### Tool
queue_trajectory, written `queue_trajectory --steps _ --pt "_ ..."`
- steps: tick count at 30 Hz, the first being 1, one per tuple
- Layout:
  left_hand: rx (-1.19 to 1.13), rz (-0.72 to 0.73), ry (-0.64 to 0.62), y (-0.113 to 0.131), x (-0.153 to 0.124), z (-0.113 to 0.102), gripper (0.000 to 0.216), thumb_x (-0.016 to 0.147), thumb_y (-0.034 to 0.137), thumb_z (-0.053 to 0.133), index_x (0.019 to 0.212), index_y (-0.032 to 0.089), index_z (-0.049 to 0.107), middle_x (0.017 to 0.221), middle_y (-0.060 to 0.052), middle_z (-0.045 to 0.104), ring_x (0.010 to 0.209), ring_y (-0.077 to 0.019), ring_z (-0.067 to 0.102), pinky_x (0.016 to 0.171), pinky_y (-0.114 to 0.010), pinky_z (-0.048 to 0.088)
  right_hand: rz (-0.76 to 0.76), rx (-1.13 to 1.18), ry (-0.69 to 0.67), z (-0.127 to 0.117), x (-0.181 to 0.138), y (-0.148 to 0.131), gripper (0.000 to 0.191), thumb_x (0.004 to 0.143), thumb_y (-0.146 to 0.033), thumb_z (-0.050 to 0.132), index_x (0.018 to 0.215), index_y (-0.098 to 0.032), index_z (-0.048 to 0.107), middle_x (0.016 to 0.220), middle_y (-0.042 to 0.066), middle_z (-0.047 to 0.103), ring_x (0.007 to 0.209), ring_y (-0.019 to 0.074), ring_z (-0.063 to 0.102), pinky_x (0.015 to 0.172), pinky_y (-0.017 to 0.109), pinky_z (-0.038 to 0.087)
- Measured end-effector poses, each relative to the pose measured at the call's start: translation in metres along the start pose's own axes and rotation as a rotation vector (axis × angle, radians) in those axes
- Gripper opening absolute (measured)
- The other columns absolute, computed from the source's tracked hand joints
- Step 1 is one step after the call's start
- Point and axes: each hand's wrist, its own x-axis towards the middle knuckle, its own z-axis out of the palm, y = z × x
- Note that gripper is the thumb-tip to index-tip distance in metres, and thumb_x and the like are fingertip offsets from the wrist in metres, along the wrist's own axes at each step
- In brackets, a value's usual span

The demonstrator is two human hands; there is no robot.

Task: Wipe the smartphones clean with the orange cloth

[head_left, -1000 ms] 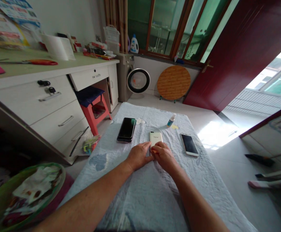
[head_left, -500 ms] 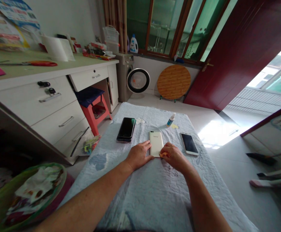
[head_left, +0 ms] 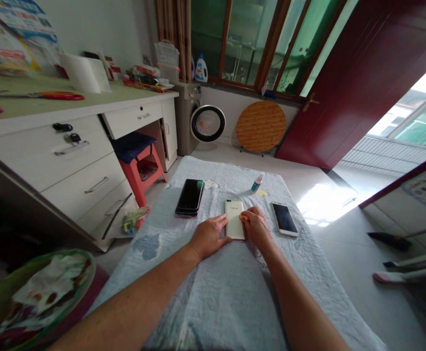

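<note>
A white smartphone point(head_left: 233, 226) lies back side up on the cloth-covered table. My left hand point(head_left: 210, 235) holds it steady, fingers along its left edge and thumb at its lower corner. Pinched in my right hand point(head_left: 257, 228) is a small orange cloth point(head_left: 242, 217), mostly hidden by the fingers, which touches the phone's right side. Right of that hand rests a second white phone point(head_left: 285, 219), screen up. Black phones point(head_left: 190, 195) lie stacked to the left. Beyond my right hand stands a small spray bottle point(head_left: 257, 183) with a blue label.
A light blue quilted cloth point(head_left: 213, 302) covers the table. On the left are a white desk point(head_left: 84, 170), a red stool point(head_left: 143, 168) and a filled waste bin point(head_left: 91, 287). A washing machine point(head_left: 187, 117) with its door open stands behind, near a round wooden tabletop point(head_left: 261, 126).
My right hand has slid the orange cloth from the phone's lower right corner up along its right side. My left hand stays at the phone's left edge. The view has shifted slightly.
</note>
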Motion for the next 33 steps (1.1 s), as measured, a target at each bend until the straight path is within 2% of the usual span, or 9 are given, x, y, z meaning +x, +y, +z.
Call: queue_trajectory --steps 5,9,12,15,18,22,26,33 --pt "-0.026 0.013 0.032 -0.003 0.000 0.004 0.060 0.077 0.043 0.069 0.130 0.020 0.052 0.138 -0.011 0.054 0.124 -0.0270 0.053 0.105 -0.037 0.041 -0.151 0.005 -0.061 0.000 -0.012 -0.020 0.023 0.092 -0.019 0.048 0.091 -0.018 0.071 0.097 0.006 0.057 0.092 0.0172 0.049 0.084 0.027 0.040" --pt "-0.053 -0.006 0.058 -0.002 -0.001 0.005 0.064 0.077 0.037 0.068 0.135 0.021 0.043 0.127 -0.009 0.062 0.113 -0.0260 0.061 0.095 -0.034 0.047 -0.315 0.077 -0.165 0.001 -0.023 -0.040 0.023 0.092 -0.015 0.048 0.097 -0.020 0.070 0.102 0.006 0.058 0.097 0.0175 0.049 0.088 0.028 0.041" --pt "-0.062 0.003 0.056 -0.001 -0.001 0.004 0.061 0.079 0.038 0.066 0.133 0.022 0.044 0.122 -0.008 0.064 0.108 -0.0256 0.063 0.090 -0.033 0.049 -0.366 0.080 -0.185 0.003 -0.023 -0.042 0.023 0.090 -0.014 0.050 0.101 -0.021 0.069 0.107 0.006 0.059 0.100 0.0179 0.049 0.091 0.028 0.041" --pt "-0.044 -0.012 0.044 0.000 -0.001 0.003 0.060 0.080 0.042 0.066 0.133 0.022 0.044 0.121 -0.008 0.065 0.108 -0.0261 0.062 0.091 -0.034 0.048 -0.327 0.060 -0.139 0.005 -0.016 -0.032 0.022 0.092 -0.018 0.049 0.100 -0.020 0.069 0.105 0.006 0.060 0.098 0.0174 0.050 0.089 0.028 0.042" --pt "-0.015 0.000 0.028 -0.001 -0.001 0.003 0.063 0.080 0.040 0.067 0.136 0.022 0.043 0.127 -0.008 0.062 0.113 -0.0258 0.059 0.096 -0.035 0.046 -0.253 0.017 -0.067 0.007 -0.008 -0.018 0.025 0.095 -0.023 0.045 0.098 -0.019 0.070 0.104 0.007 0.059 0.096 0.0176 0.051 0.087 0.028 0.043" --pt "0.023 0.031 0.022 -0.002 -0.001 0.003 0.052 0.083 0.039 0.065 0.131 0.022 0.052 0.133 -0.008 0.058 0.119 -0.0245 0.055 0.102 -0.035 0.042 -0.162 -0.039 0.018 0.012 -0.001 -0.003 0.028 0.096 -0.025 0.042 0.100 -0.020 0.068 0.107 0.008 0.058 0.097 0.0197 0.050 0.088 0.030 0.042" --pt "0.089 0.049 0.017 -0.002 -0.001 0.005 0.043 0.084 0.044 0.065 0.122 0.025 0.060 0.132 -0.007 0.057 0.116 -0.0256 0.057 0.099 -0.036 0.044 -0.080 -0.071 0.067 0.016 0.000 0.003 0.030 0.097 -0.026 0.038 0.103 -0.019 0.066 0.111 0.010 0.056 0.100 0.0213 0.051 0.091 0.033 0.041" --pt "0.176 0.034 0.014 0.006 0.000 0.004 0.043 0.084 0.052 0.061 0.118 0.024 0.061 0.132 -0.009 0.057 0.112 -0.0270 0.059 0.094 -0.038 0.047 -0.132 -0.052 0.075 0.013 -0.001 -0.001 0.028 0.096 -0.025 0.042 0.104 -0.018 0.067 0.109 0.009 0.059 0.100 0.0217 0.051 0.093 0.034 0.041"
